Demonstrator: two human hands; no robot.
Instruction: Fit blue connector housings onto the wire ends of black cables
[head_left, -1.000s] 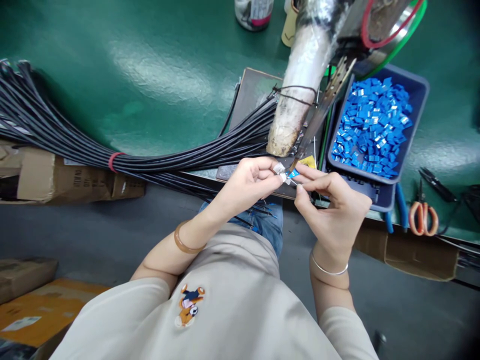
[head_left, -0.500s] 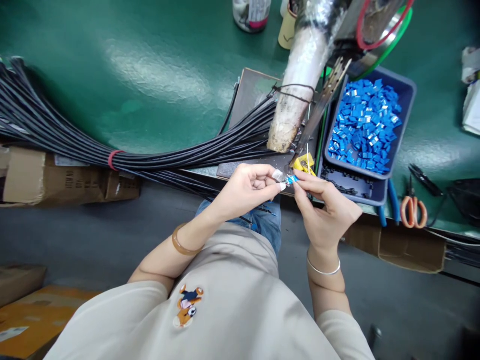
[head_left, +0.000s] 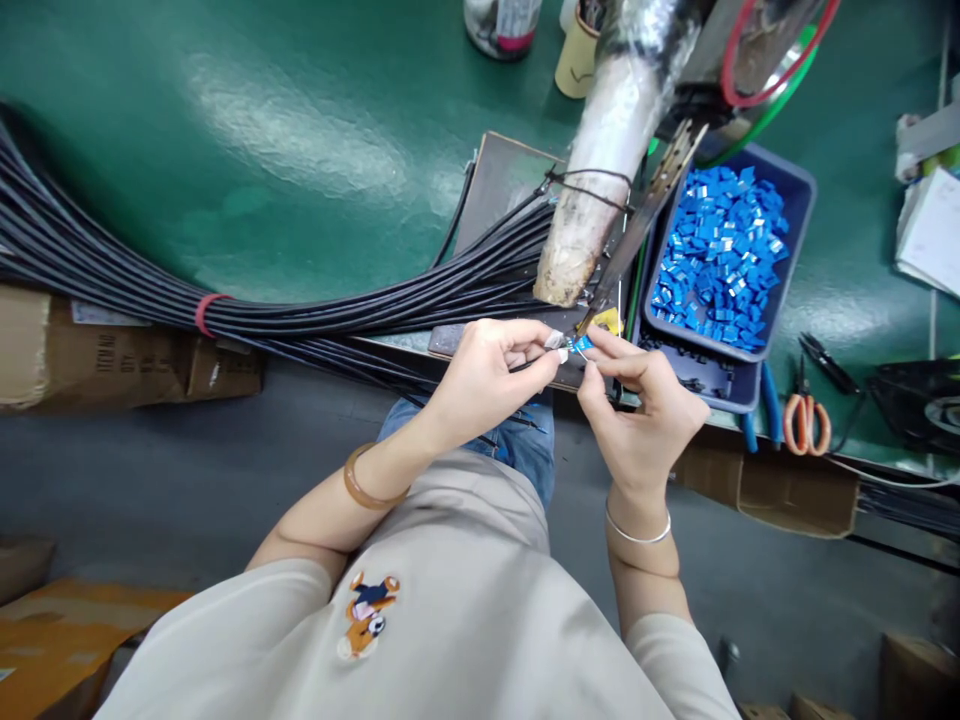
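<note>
Near the bench's front edge, my left hand [head_left: 506, 365] pinches the end of a black cable, its fingertips wrapped in white tape. Just beyond those fingertips sits a small blue connector [head_left: 582, 343], against the cable end. My right hand [head_left: 637, 400] is closed just right of the connector, thumb and forefinger together on a thin silvery solder wire [head_left: 580, 355]. The dark tip of a soldering iron [head_left: 586, 320] comes down right beside the connector. Whether tip and connector touch I cannot tell. Behind my right fingers shows part of a yellow piece [head_left: 609, 320].
A bundle of black cables [head_left: 300, 316] runs left, tied with a red band. Blue connectors fill a grey bin [head_left: 793, 220] at right, stacked on another. Orange-handled scissors [head_left: 806, 425] and blue-handled pliers [head_left: 771, 405] lie beside it. A wrapped white tube [head_left: 592, 190] hangs overhead.
My right fingers have let go of the blue connector and shifted slightly down and away, now on the solder wire. The connector has come beside the iron's tip. The view has shifted slightly.
</note>
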